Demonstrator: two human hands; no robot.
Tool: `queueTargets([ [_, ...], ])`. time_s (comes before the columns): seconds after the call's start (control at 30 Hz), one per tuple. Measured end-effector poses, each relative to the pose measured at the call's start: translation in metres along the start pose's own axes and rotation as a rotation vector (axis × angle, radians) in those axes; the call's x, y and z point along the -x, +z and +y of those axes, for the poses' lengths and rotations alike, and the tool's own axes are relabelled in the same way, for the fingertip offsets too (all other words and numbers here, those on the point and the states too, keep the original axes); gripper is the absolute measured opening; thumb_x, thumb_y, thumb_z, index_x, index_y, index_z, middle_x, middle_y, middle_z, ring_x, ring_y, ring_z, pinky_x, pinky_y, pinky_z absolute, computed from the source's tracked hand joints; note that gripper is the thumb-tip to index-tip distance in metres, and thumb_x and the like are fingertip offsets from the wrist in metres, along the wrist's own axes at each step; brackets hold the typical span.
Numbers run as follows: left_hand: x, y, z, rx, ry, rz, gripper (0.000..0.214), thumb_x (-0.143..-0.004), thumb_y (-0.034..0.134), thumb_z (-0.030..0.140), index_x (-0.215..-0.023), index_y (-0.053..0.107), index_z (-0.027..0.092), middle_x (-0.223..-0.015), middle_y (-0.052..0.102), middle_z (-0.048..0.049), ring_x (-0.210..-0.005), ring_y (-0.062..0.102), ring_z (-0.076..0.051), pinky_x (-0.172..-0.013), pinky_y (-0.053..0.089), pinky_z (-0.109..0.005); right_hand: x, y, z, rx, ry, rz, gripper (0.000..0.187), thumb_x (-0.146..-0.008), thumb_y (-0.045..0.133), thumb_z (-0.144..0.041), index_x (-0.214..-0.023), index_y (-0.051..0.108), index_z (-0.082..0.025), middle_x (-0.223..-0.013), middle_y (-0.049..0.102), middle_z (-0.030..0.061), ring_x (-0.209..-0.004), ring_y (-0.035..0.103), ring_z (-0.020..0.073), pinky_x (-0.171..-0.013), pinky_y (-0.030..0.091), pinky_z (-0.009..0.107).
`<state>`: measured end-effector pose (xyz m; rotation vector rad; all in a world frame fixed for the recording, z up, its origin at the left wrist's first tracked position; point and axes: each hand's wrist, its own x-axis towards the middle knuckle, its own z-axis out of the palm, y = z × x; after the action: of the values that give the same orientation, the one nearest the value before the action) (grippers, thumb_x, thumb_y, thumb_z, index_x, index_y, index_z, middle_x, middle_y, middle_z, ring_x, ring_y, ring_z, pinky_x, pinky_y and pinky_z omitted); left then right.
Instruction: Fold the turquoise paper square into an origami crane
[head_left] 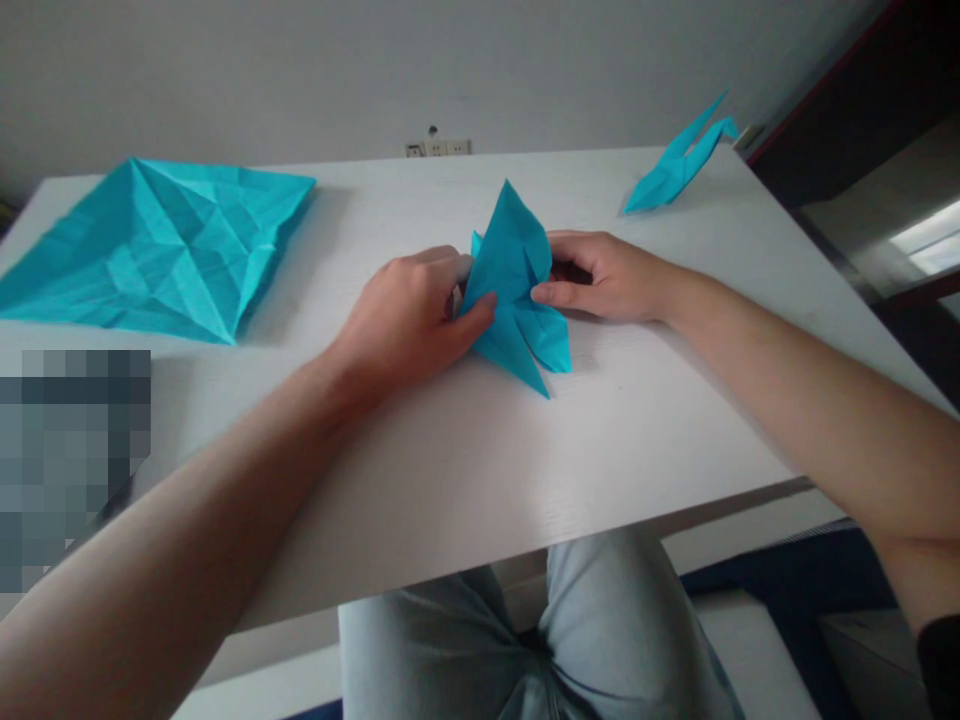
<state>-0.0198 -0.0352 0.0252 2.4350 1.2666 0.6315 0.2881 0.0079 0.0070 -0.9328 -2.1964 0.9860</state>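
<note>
A partly folded piece of blue origami paper [510, 260] is held between both hands, just above the middle of the white table. It has several pointed flaps, one aimed up and others down to the right. My left hand [416, 310] grips its left side, the thumb lying over the front and the other fingers behind it. On the right edge, my right hand [592, 275] pinches the paper with the thumb in front. The fingertips behind the paper are hidden.
A creased, unfolded blue sheet [176, 250] lies at the table's left. At the back right stands a folded blue paper crane [679, 165]. Wall sockets [437, 149] sit behind the white table [450, 480]. A pixelated patch covers the lower left.
</note>
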Motion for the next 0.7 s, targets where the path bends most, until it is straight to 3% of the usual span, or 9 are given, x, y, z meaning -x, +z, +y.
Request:
queueTargets([
  [0.7,0.0006,-0.0009,0.0031,-0.022,-0.007,-0.022,0.029,-0.112,0.074,0.04,-0.088,0.062,0.029,-0.092,0.075,-0.0074,-0.087,0.072,-0.029,-0.083,0.055,-0.044,-0.0004,-0.001,0.0003,-0.001,-0.002,-0.018,0.071,-0.078,0.102,-0.108,-0.106,0.092,-0.043,-0.11,0.092,0.0005,-0.13,0.079,0.0389,-0.112,0.071,0.054],
])
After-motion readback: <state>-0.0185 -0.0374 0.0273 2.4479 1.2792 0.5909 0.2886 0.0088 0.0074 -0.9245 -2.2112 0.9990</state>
